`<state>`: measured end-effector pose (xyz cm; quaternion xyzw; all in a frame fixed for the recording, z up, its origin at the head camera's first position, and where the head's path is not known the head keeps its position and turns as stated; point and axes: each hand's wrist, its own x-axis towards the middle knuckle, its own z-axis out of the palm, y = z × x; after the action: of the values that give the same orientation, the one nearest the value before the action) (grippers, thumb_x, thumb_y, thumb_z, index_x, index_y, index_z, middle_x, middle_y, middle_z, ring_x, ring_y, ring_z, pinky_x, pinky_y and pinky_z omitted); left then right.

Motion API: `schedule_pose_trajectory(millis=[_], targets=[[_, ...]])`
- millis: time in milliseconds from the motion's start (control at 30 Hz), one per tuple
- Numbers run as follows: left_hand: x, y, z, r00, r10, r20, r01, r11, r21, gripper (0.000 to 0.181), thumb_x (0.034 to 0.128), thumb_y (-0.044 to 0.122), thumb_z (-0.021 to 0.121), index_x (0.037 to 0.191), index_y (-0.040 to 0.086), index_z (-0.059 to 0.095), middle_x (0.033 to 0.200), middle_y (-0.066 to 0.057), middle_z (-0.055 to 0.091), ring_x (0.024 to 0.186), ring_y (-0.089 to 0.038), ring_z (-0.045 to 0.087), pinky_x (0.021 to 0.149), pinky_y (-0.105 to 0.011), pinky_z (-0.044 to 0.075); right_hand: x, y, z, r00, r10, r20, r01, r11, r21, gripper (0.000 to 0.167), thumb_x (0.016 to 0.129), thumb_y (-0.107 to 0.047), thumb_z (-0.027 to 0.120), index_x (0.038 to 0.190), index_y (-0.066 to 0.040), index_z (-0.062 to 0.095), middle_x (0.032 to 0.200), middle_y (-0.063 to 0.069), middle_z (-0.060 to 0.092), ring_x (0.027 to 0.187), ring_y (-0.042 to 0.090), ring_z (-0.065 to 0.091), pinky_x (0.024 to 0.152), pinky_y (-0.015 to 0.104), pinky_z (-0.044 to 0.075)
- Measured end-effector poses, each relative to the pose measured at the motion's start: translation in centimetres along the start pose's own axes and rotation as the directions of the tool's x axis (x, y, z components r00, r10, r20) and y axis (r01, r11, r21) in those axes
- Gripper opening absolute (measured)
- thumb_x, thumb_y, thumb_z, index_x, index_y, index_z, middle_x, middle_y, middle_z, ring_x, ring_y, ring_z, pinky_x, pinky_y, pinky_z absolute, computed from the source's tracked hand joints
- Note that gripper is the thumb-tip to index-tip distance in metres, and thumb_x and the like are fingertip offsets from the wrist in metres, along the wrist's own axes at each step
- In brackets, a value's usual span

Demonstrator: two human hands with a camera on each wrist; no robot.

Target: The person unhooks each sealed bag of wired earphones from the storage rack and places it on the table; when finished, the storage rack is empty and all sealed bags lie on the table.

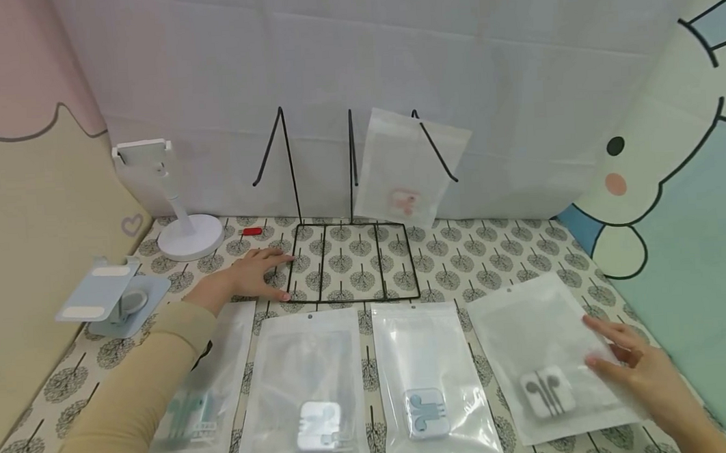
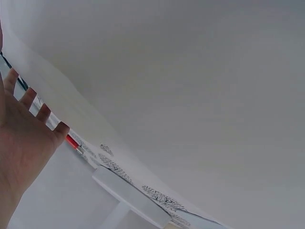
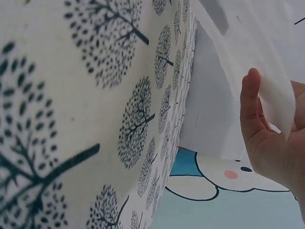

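In the head view my left hand is at the left side of a black wire rack, its fingers spread and the tips at the base wire. Whether they press on the wire cannot be told. On the right, my right hand pinches the right edge of a translucent zip pouch between thumb and fingers. White earphones with dark-looking buds in a square case show through it. The right wrist view shows the pouch edge between thumb and fingers. A pouch with pink earphones hangs from the rack's right hook.
Several more pouches lie in front: one with white earphones, one with blue, and one partly under my left sleeve. At left stand a white phone stand and a blue folding stand. A red item lies behind.
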<state>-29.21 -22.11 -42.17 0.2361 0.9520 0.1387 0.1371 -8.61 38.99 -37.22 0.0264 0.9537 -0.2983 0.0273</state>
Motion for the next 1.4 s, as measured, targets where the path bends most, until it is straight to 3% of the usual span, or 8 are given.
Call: schedule_pose_trajectory(millis=[100, 167, 267, 333, 433, 667, 900, 1400], targets=[[0.0, 0.0, 0.1, 1.0, 0.002, 0.001, -0.002, 1.0, -0.002, 0.093, 0.0769, 0.063, 0.065, 0.15, 0.018, 0.029, 0.155, -0.016, 0.018, 0.135, -0.058, 0.008, 0.099, -0.078, 0.014, 0.3, 0.9, 0.0, 0.996, -0.087, -0.033, 0.085, 0.994, -0.064, 0.071, 0.083, -0.028, 0.073, 0.145, -0.018, 0.039, 0.133, 0.001, 0.042, 0.107, 0.039, 0.055, 0.079, 0.05, 0.049], [0.0, 0.0, 0.1, 1.0, 0.002, 0.002, -0.002, 1.0, -0.005, 0.093, 0.077, 0.063, 0.065, 0.15, 0.018, 0.028, 0.155, -0.016, 0.018, 0.135, -0.058, 0.008, 0.099, -0.078, 0.014, 0.6, 1.4, -0.1, 0.988, -0.149, -0.042, 0.144, 0.984, -0.101, 0.069, 0.08, -0.025, 0.076, 0.142, -0.016, 0.044, 0.123, -0.017, 0.042, 0.1, 0.015, 0.059, 0.073, 0.039, 0.053], [0.0, 0.1, 0.0, 1.0, -0.001, 0.004, 0.001, 1.0, -0.003, 0.093, 0.077, 0.062, 0.065, 0.15, 0.018, 0.028, 0.155, -0.016, 0.018, 0.136, -0.057, 0.008, 0.1, -0.077, 0.013, 1.0, 1.9, -0.2, 0.972, -0.233, -0.033, 0.227, 0.965, -0.128, 0.07, 0.076, -0.021, 0.079, 0.139, -0.015, 0.048, 0.118, -0.018, 0.042, 0.091, -0.01, 0.05, 0.065, 0.026, 0.053], [0.0, 0.1, 0.0, 1.0, -0.004, 0.006, 0.004, 1.0, 0.0, 0.093, 0.0772, 0.063, 0.065, 0.15, 0.018, 0.028, 0.156, -0.016, 0.018, 0.136, -0.057, 0.007, 0.1, -0.077, 0.013, 1.3, 2.2, -0.1, 0.966, -0.26, -0.004, 0.257, 0.957, -0.138, 0.073, 0.074, -0.021, 0.08, 0.139, -0.014, 0.048, 0.116, -0.004, 0.046, 0.084, -0.015, 0.043, 0.062, 0.02, 0.051], [0.0, 0.1, -0.1, 1.0, -0.005, 0.008, 0.005, 1.0, 0.005, 0.093, 0.0773, 0.063, 0.065, 0.15, 0.018, 0.028, 0.156, -0.016, 0.018, 0.136, -0.057, 0.007, 0.1, -0.077, 0.013, 1.6, 2.4, 0.3, 0.959, -0.28, 0.042, 0.284, 0.948, -0.145, 0.081, 0.07, -0.021, 0.083, 0.141, -0.011, 0.044, 0.108, 0.013, 0.046, 0.076, -0.007, 0.042, 0.059, 0.019, 0.048], [0.0, 0.3, -0.1, 1.0, -0.013, 0.01, 0.013, 1.0, 0.009, 0.092, 0.0773, 0.062, 0.065, 0.15, 0.019, 0.028, 0.156, -0.015, 0.018, 0.137, -0.055, 0.009, 0.1, -0.077, 0.013, 2.2, 2.9, 1.0, 0.924, -0.357, 0.139, 0.377, 0.911, -0.167, 0.095, 0.064, -0.026, 0.085, 0.144, -0.012, 0.038, 0.091, 0.006, 0.042, 0.069, 0.003, 0.031, 0.053, 0.019, 0.031], [0.0, 0.3, -0.2, 1.0, -0.015, 0.006, 0.014, 1.0, 0.005, 0.092, 0.0771, 0.062, 0.066, 0.15, 0.018, 0.029, 0.156, -0.015, 0.018, 0.136, -0.056, 0.009, 0.1, -0.077, 0.013, 2.6, 2.8, 0.8, 0.907, -0.26, 0.33, 0.327, 0.931, -0.164, 0.098, 0.067, -0.039, 0.081, 0.148, -0.015, 0.03, 0.099, 0.011, 0.045, 0.072, 0.009, 0.033, 0.055, 0.021, 0.029], [0.1, 0.3, -0.3, 1.0, -0.022, 0.017, 0.022, 1.0, 0.007, 0.093, 0.0769, 0.062, 0.066, 0.15, 0.019, 0.028, 0.156, -0.015, 0.017, 0.138, -0.053, 0.01, 0.101, -0.076, 0.013, 3.3, 3.1, 1.6, 0.894, -0.288, 0.343, 0.376, 0.898, -0.227, 0.101, 0.056, -0.049, 0.083, 0.143, -0.024, 0.04, 0.112, 0.022, 0.042, 0.093, 0.031, 0.048, 0.069, 0.043, 0.046]])
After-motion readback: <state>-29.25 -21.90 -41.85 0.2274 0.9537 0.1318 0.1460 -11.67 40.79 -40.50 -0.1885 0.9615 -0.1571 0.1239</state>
